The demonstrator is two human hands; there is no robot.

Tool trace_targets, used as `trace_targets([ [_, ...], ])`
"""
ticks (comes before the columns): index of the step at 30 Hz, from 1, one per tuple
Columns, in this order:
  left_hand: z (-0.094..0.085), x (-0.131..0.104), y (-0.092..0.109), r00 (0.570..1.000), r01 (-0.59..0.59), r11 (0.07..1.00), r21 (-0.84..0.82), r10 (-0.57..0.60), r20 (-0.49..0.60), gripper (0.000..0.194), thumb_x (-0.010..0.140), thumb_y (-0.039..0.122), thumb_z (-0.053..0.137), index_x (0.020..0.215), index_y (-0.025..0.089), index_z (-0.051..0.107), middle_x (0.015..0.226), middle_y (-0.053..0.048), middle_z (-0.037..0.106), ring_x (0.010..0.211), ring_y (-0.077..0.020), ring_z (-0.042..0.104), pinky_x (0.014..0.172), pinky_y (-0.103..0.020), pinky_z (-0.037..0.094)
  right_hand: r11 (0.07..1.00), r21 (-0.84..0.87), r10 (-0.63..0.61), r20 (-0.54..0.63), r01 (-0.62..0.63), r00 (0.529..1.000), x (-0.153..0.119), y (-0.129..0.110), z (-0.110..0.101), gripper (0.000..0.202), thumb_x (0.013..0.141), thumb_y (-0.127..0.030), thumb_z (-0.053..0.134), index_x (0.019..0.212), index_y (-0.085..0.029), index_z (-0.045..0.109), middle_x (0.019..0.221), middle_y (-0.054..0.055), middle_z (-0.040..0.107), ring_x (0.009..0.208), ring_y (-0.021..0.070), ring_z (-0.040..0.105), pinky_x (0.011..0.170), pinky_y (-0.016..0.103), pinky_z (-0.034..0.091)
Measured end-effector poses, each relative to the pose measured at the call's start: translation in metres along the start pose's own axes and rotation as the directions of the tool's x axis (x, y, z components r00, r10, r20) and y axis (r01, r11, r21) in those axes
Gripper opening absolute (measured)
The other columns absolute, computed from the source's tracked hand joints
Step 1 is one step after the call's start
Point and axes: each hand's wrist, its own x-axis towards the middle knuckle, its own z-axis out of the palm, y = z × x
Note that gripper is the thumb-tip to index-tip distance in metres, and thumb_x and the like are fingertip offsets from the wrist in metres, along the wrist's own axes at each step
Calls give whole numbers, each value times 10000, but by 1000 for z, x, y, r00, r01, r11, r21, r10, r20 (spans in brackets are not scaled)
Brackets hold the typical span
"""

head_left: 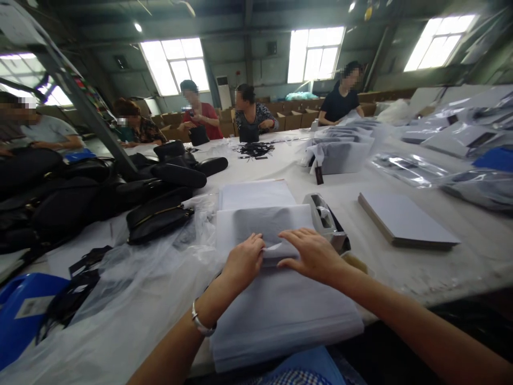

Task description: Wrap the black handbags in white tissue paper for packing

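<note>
A dark, flat item point(262, 220) shows through thin white tissue paper point(304, 215) in front of me. My left hand point(245, 258), with a silver bracelet on its wrist, has its fingers bent together at the paper's near fold; what they pinch, if anything, is too small to name. On the right of the fold, my right hand point(310, 251) is spread, thumb apart from the fingers, touching the paper. A stack of white tissue sheets point(280, 315) lies beneath and reaches the table's near edge. Behind the wrapped item are more white sheets point(254, 193).
Black bags point(160, 216) pile up at the left, beside clear plastic point(148, 278). A tape dispenser point(323, 214) stands just right of the paper. Farther right lie a stack of white boards point(404, 219) and plastic-wrapped packages point(460, 133). Several people work across the table.
</note>
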Motion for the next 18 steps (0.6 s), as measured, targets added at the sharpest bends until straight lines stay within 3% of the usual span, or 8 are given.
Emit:
trace_targets([
  [4, 2, -3, -6, 999, -45, 999, 5, 45, -9, 216, 878, 68, 506, 1043, 190, 574, 1412, -115, 558, 1358, -257, 474, 1085, -386, 447, 988, -85, -128, -8, 127, 992, 7, 6, 19, 160, 831, -153, 659, 985, -194, 641, 1187, 73, 683, 1086, 253, 611, 1023, 419, 410],
  [6, 3, -8, -10, 998, -55, 998, -2, 55, -2, 306, 826, 39, 550, 1085, 202, 558, 1441, -103, 533, 1357, -246, 475, 1083, -365, 449, 988, -88, -134, -38, 130, 990, 10, 14, 27, 175, 822, -57, 588, 913, -201, 631, 1153, 57, 696, 1064, 226, 619, 1030, 395, 401],
  [8, 3, -14, -15, 999, -37, 999, -6, 37, -6, 397, 793, 1, 543, 1125, 218, 541, 1450, -86, 528, 1329, -221, 508, 1057, -338, 467, 991, -74, -117, -61, 112, 991, 10, 20, 32, 194, 816, -43, 562, 907, -203, 622, 1103, 52, 709, 1009, 209, 634, 1006, 366, 416],
  [11, 1, -21, -24, 999, 33, 999, 17, -33, -19, 373, 809, -15, 488, 1079, 232, 560, 1377, -62, 598, 1218, -207, 606, 972, -317, 514, 994, -72, -88, -73, 83, 993, 8, 25, 37, 190, 823, -66, 558, 926, -210, 626, 1016, 49, 723, 946, 202, 643, 951, 333, 441],
  [15, -5, -21, -33, 997, 70, 991, 111, -71, 12, 326, 855, 44, 485, 1089, 245, 591, 1107, -52, 729, 975, -239, 710, 806, -327, 547, 993, -104, -64, -69, 56, 996, 9, 29, 40, 174, 843, -95, 568, 950, -208, 646, 927, 46, 728, 899, 207, 647, 888, 317, 453],
  [18, -8, -19, -37, 994, 87, 980, 179, -96, 43, 317, 872, 79, 494, 1116, 248, 607, 909, -47, 752, 858, -261, 725, 714, -322, 529, 995, -91, -42, -58, 36, 997, 11, 32, 41, 165, 841, -103, 591, 950, -212, 652, 908, 31, 731, 891, 208, 652, 850, 303, 446],
])
